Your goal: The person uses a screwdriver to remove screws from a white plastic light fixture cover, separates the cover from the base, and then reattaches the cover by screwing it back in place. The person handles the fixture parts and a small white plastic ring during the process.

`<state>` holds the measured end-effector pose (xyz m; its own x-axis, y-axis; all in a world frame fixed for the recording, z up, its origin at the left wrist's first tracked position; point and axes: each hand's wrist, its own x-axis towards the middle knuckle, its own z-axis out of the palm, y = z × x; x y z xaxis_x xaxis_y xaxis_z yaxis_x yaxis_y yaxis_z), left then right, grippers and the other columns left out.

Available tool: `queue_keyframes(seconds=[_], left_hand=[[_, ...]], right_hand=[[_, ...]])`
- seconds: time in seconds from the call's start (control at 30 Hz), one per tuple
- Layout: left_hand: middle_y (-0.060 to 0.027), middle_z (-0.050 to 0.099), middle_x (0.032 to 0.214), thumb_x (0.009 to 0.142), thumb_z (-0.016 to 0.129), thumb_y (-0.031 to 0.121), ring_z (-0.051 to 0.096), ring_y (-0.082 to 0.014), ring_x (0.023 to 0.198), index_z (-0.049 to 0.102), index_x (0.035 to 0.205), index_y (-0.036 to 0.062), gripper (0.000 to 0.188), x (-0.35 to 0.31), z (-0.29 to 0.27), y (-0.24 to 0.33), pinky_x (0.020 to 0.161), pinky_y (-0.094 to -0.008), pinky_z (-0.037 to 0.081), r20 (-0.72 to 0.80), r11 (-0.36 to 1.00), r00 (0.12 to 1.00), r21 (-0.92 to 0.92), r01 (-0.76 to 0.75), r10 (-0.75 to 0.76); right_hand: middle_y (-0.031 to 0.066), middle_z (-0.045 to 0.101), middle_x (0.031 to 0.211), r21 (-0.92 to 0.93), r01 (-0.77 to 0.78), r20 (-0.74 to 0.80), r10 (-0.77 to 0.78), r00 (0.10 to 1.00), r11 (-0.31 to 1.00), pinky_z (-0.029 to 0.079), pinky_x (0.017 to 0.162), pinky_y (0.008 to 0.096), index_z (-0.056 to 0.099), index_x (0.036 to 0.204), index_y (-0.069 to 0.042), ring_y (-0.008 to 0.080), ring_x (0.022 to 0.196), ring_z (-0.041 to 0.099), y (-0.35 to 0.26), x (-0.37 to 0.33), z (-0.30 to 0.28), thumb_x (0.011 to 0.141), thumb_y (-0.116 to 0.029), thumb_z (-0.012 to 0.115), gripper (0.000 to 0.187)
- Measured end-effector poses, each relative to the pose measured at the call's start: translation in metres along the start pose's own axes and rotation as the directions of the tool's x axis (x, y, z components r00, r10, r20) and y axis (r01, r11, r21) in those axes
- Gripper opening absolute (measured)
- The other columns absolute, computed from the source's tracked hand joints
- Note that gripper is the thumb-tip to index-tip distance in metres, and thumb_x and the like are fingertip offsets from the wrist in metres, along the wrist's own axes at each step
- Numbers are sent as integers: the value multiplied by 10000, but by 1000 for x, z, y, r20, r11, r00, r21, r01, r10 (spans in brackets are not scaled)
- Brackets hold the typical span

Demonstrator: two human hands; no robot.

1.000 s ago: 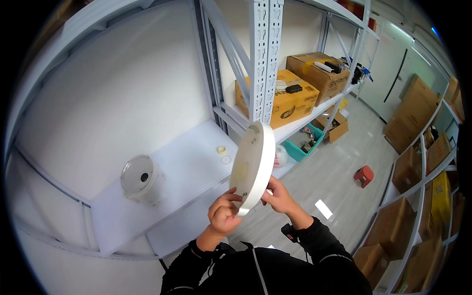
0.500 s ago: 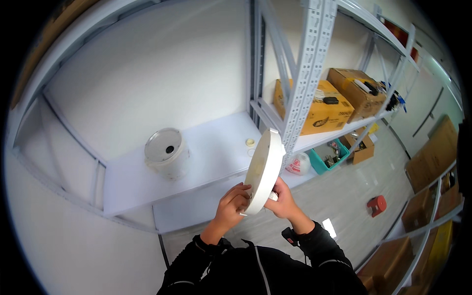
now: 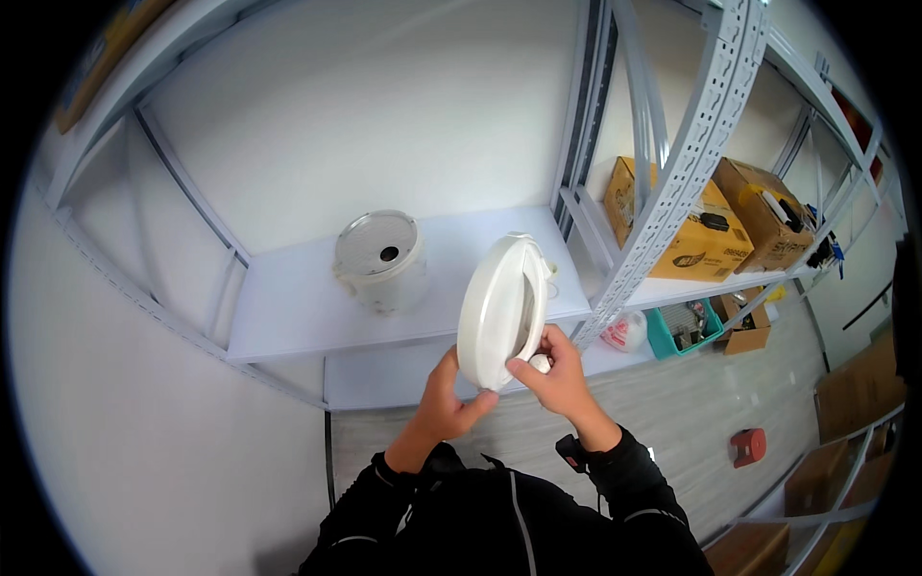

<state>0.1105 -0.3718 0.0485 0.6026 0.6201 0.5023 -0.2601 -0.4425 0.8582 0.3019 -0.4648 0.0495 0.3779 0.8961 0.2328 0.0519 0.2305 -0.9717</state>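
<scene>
Both hands hold the round white lid (image 3: 501, 312) on its edge, above the shelf (image 3: 288, 307); left hand (image 3: 449, 398) and right hand (image 3: 557, 370) have fingers wrapped on its rim; the white pot (image 3: 381, 261) looks nearer now than before; lid and pot are still apart.

White lid (image 3: 501, 309) in both hands, cooker (image 3: 381, 259) beyond.

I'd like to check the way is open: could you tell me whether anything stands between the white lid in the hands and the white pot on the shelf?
Nothing visible does: bare shelf lies between the lid and the pot.
</scene>
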Motion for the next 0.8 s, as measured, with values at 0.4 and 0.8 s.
queue_keyframes(seconds=[0.4, 0.8], left_hand=[[-120, 610, 1358, 1031, 662, 159, 587, -164, 1204, 436, 1466, -36, 528, 12, -55, -46, 1044, -336, 467, -228, 945, 956, -309, 107, -183], [-119, 587, 1420, 1060, 567, 88, 576, -184, 1278, 456, 1475, -2, 439, 72, -186, -97, 1119, -360, 452, -326, 812, 884, -576, 95, -335]], right_hand=[[21, 679, 996, -98, 47, 88, -38, 995, 994, 507, 796, 259, 604, 1123, -45, 90, 885, 628, 16, 57, 42, 908, -114, 832, 320], [51, 635, 1040, -192, -74, -134, 49, 990, 979, 486, 645, 244, 484, 1456, -23, 100, 808, 604, 59, 162, 97, 858, -255, 888, 758]])
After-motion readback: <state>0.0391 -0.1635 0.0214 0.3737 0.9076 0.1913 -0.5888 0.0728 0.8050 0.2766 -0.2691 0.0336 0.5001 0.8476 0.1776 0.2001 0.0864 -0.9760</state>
